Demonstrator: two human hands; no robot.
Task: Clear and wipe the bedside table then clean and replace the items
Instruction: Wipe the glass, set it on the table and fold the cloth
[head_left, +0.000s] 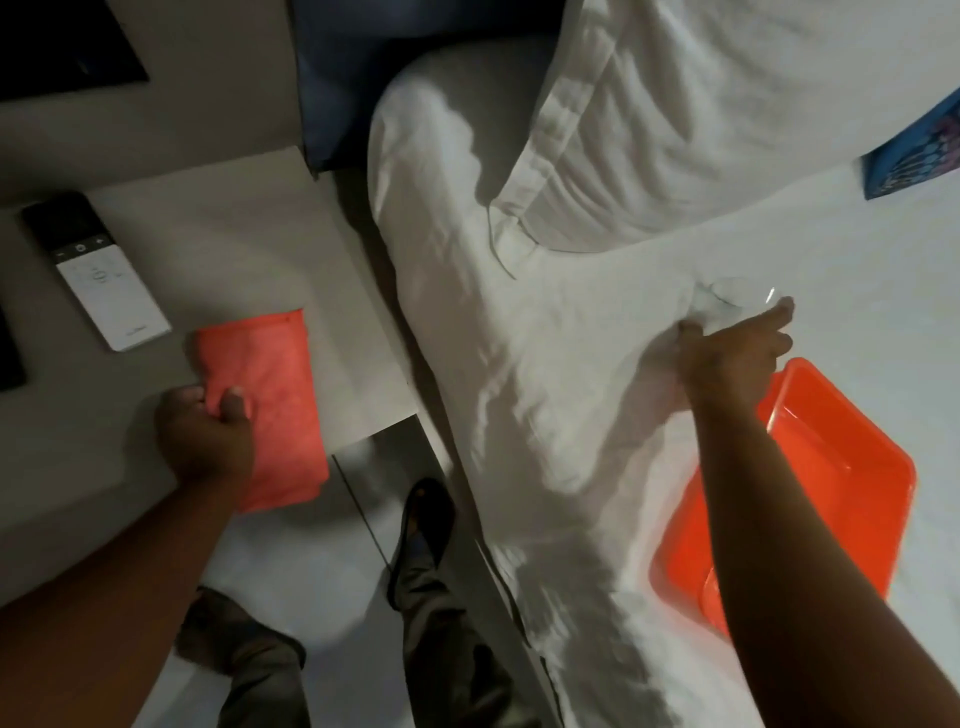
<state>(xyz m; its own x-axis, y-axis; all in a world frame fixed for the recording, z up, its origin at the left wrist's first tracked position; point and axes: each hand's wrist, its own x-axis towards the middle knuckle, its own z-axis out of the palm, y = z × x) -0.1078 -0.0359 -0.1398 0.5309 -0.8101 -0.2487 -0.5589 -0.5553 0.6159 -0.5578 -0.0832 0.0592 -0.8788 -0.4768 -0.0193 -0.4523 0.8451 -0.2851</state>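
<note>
My left hand (208, 431) grips the near edge of a folded orange-pink cloth (275, 395) that lies on the pale bedside table (218, 228). A white and black remote control (98, 270) rests on the table to the left of the cloth. Over on the bed, my right hand (737, 343) reaches out and closes around a clear drinking glass (732, 299) that sits on the white sheet. An orange plastic tub (831, 467) stands on the bed just below my right forearm, partly hidden by it.
White pillows (701, 104) and a rumpled white duvet (493, 338) cover the bed. A blue patterned item (914, 150) lies at the right edge. A dark panel (62, 47) is on the wall at top left. My feet stand between table and bed.
</note>
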